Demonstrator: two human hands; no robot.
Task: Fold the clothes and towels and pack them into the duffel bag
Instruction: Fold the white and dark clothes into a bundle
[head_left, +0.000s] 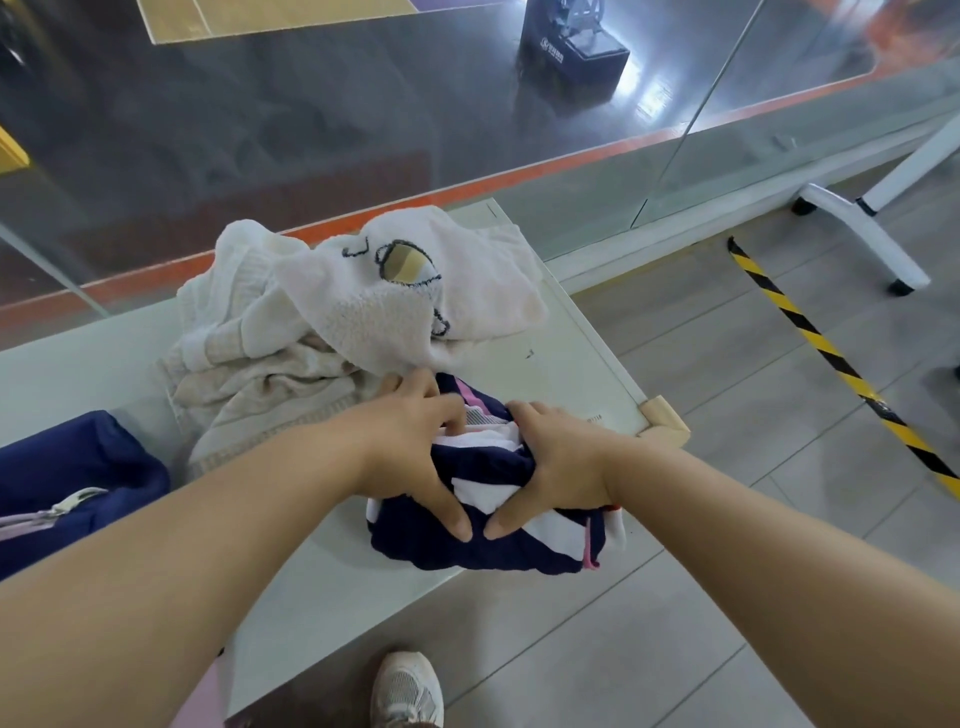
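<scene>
1 table (571, 374) carrying 4 fabric items: 1 navy-white striped garment (467, 545), 1 white towel (363, 312) with stitched face, 1 cream knit (228, 291), 1 beige towel (270, 395). 1 navy duffel bag (78, 467) showing at left. 2 hands showing: left hand (415, 441), right hand (556, 467). 1 corner guard (667, 421) sitting on table corner. Also showing: 1 shoe (408, 686), 1 black box (571, 52), 1 hazard-tape strip (810, 338).

left forearm (171, 545): bare | right forearm (753, 519): bare | foot: 1 pale mesh sneaker (407, 691)
</scene>
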